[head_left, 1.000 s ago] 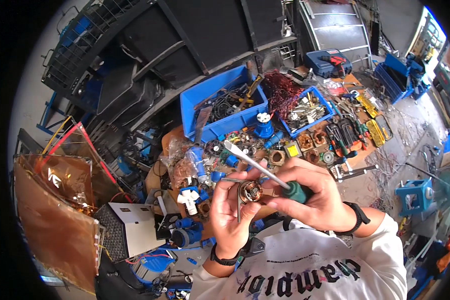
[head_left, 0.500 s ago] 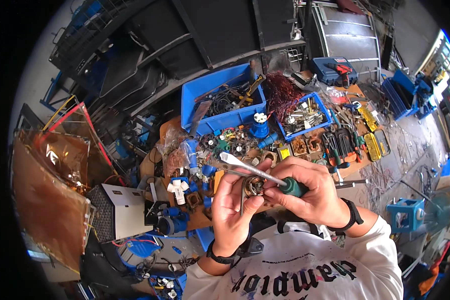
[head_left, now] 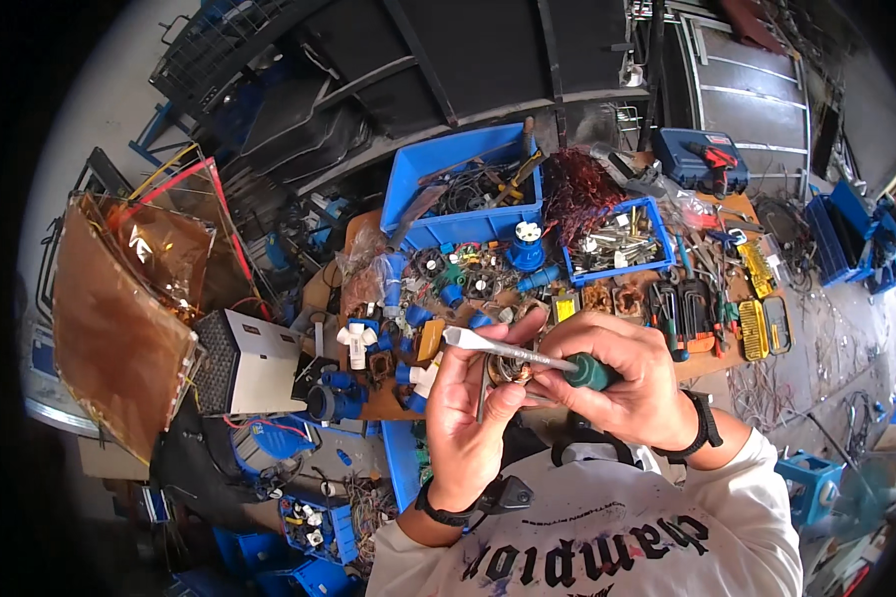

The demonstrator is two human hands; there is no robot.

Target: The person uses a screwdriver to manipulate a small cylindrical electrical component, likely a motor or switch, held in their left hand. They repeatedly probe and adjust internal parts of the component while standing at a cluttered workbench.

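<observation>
My left hand [head_left: 465, 433] is closed around a small round metal part [head_left: 513, 370] with copper-coloured windings inside, pinched between thumb and fingers. A thin dark strip shows beside it along my palm; I cannot tell what it belongs to. In my right hand [head_left: 635, 388] is a flathead screwdriver [head_left: 589, 372], gripped by its green handle. Its shaft lies across the top of the round part, and the flat blade points left past my left fingers. My right fingertips meet the near side of the part, partly hiding it.
Beyond my hands, the cluttered bench holds a blue crate [head_left: 448, 235] of scrap, a blue tray [head_left: 622, 269] of metal pieces, and pliers [head_left: 667, 313]. Blue and white fittings [head_left: 356, 345] lie left. A white box [head_left: 261, 363] and brown sheet [head_left: 119, 318] stand farther left.
The bench and surroundings have shifted mostly rightward in the picture. The screwdriver's blade end has dropped slightly, so its shaft lies flatter. Both hands keep their holds.
</observation>
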